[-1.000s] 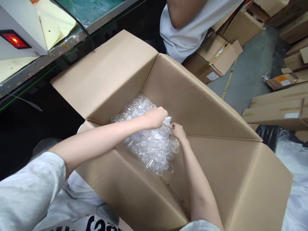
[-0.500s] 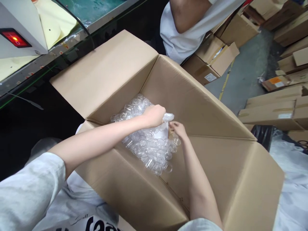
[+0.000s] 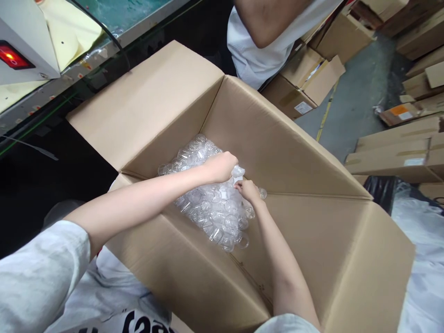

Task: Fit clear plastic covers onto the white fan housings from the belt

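A large open cardboard box [image 3: 312,240] stands in front of me with its flaps spread. Deep in its far left corner lies a clear plastic bag of small transparent cups [image 3: 211,208]. My left hand [image 3: 222,165] is closed on the gathered top of the bag. My right hand [image 3: 247,190] pinches the same bag neck just beside it, the two hands almost touching.
Another person in a white shirt [image 3: 263,51] stands just beyond the box. A machine with a lit red switch [image 3: 12,55] sits at the upper left. Cardboard boxes [image 3: 305,83] and flat cartons [image 3: 395,152] lie on the grey floor to the right.
My right hand has shifted slightly left, closer to my left hand on the bag neck. The bag has stayed in the corner.
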